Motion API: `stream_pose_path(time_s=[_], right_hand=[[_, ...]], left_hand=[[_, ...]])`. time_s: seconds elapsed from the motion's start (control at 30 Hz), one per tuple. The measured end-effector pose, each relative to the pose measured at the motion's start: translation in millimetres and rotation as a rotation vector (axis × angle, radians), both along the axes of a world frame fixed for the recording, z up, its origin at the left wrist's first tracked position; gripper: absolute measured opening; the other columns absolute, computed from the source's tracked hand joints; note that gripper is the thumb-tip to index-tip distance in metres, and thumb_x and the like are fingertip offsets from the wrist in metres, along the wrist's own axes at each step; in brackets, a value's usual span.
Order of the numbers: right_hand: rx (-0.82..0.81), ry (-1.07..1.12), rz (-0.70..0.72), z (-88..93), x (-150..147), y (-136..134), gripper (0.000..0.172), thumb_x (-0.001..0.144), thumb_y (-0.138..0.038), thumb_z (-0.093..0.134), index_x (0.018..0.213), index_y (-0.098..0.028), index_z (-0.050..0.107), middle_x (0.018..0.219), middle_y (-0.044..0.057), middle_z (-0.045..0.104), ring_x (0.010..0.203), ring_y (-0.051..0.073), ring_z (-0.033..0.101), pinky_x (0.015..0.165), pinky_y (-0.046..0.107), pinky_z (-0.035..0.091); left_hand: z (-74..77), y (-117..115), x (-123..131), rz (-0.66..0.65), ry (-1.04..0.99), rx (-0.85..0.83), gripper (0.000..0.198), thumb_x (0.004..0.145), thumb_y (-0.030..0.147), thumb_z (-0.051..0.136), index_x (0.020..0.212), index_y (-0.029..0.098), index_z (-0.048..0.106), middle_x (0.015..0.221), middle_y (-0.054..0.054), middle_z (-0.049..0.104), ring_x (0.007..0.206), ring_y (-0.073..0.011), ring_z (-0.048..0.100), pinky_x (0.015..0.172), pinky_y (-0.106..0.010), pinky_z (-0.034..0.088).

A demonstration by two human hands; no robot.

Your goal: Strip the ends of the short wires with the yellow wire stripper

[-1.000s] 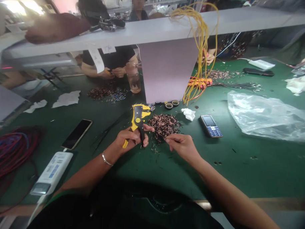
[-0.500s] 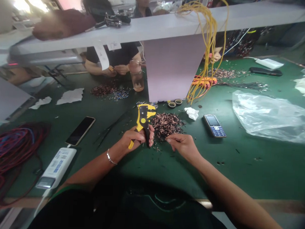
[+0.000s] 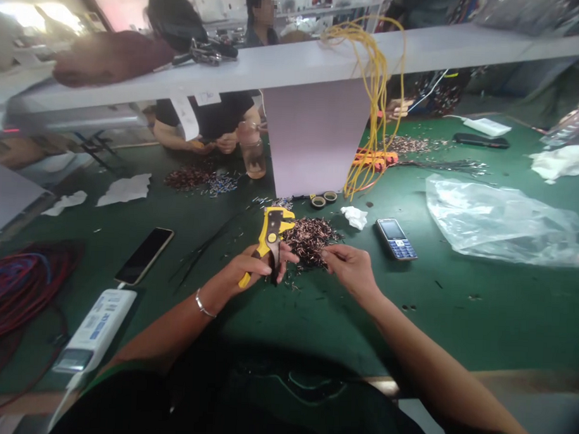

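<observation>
In my left hand (image 3: pixel 250 264) is a yellow and black wire stripper (image 3: pixel 272 236), its jaws pointing up and to the right. Some fingers of that hand stretch out past the black handle. My right hand (image 3: pixel 354 270) is closed in a pinch at the right edge of a heap of short copper and black wire scraps (image 3: pixel 312 237). Whatever lies between its fingertips is too small to make out. The stripper's jaws stand at the heap's left side.
A keypad phone (image 3: pixel 397 239), crumpled tissue (image 3: pixel 355 217) and tape rolls (image 3: pixel 324 200) surround the heap. Left are a smartphone (image 3: pixel 144 256), a white power bank (image 3: pixel 95 330) and red cable coils (image 3: pixel 18 296). Yellow wires (image 3: pixel 376 112) hang from the shelf (image 3: pixel 285 62). Co-workers sit beyond.
My left fingers have loosened and spread along the stripper's black handle. My right hand stays pinched beside the heap. The whole view has shifted slightly.
</observation>
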State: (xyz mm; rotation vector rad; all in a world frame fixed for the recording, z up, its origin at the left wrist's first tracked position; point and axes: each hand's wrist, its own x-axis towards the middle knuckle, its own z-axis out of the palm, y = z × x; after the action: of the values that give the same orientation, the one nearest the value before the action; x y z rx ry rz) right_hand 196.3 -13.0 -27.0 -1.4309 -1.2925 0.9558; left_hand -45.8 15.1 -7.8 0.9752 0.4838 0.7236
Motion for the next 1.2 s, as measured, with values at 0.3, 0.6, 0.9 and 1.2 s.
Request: stream_pose_path(time_s=[0.3, 0.6, 0.9, 1.2], right_hand=[[0.199, -0.197, -0.063, 7.9, 1, -8, 0.022, 0.078, -0.034, 0.061, 0.07, -0.02, 0.076, 0.056, 0.0, 0.065, 0.052, 0.014, 0.056, 0.052, 0.025, 0.043], [0.163, -0.121, -0.1, 6.5, -1, -7, 0.02, 0.077, -0.033, 0.062, 0.068, -0.019, 0.074, 0.053, -0.001, 0.063, 0.049, 0.014, 0.055, 0.052, 0.026, 0.043], [0.068, 0.049, -0.075, 7.1, -3, -2, 0.019, 0.076, -0.033, 0.062, 0.066, -0.02, 0.071, 0.057, 0.001, 0.07, 0.045, 0.014, 0.054, 0.047, 0.025, 0.045], [0.062, 0.159, -0.066, 12.5, -2, -2, 0.019, 0.076, -0.037, 0.063, 0.073, -0.019, 0.068, 0.058, 0.002, 0.072, 0.043, 0.013, 0.051, 0.046, 0.026, 0.043]], left_hand=[[-3.4, 1, -4, -0.179, -0.116, -0.194, 0.076, 0.049, 0.012, 0.06, 0.125, 0.01, 0.057, 0.113, -0.019, 0.067, 0.085, -0.0231, 0.058, 0.077, -0.039, 0.045], [-3.2, -9, 4, -0.107, -0.03, -0.108, 0.077, 0.051, 0.005, 0.068, 0.126, 0.017, 0.056, 0.105, -0.011, 0.066, 0.087, -0.021, 0.058, 0.08, -0.036, 0.043], [-12.0, -11, 8, -0.025, 0.065, -0.085, 0.055, 0.07, 0.008, 0.064, 0.124, 0.016, 0.058, 0.106, -0.012, 0.069, 0.089, -0.0233, 0.065, 0.086, -0.043, 0.048], [-11.9, -14, 14, -0.053, -0.037, -0.318, 0.045, 0.072, 0.01, 0.057, 0.115, 0.013, 0.063, 0.095, -0.01, 0.068, 0.083, -0.0244, 0.066, 0.089, -0.054, 0.048]])
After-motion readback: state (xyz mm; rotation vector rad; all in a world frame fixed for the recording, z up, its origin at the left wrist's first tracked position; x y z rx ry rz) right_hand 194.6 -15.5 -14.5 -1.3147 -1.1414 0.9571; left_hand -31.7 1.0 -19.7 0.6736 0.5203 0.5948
